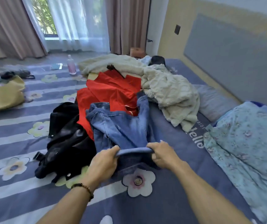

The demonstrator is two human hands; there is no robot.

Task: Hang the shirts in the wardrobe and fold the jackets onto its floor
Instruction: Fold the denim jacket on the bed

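Note:
A blue denim garment [121, 126] lies crumpled on the bed in front of me. My left hand [104, 160] and my right hand [162, 155] both grip its near edge, a hand's width apart, and the edge is stretched between them. Behind it lies a red garment [111, 89], partly under the denim. A black leather-like jacket [68, 139] is heaped to the left, touching both. No wardrobe is in view.
The bed has a blue striped flowered sheet [16, 143]. A pale fleece blanket [166, 92] is piled behind the clothes, a floral quilt [250, 143] at right, a yellow bag [1, 94] at left, a pink bottle [71, 64] at the back. Curtains and a window stand beyond.

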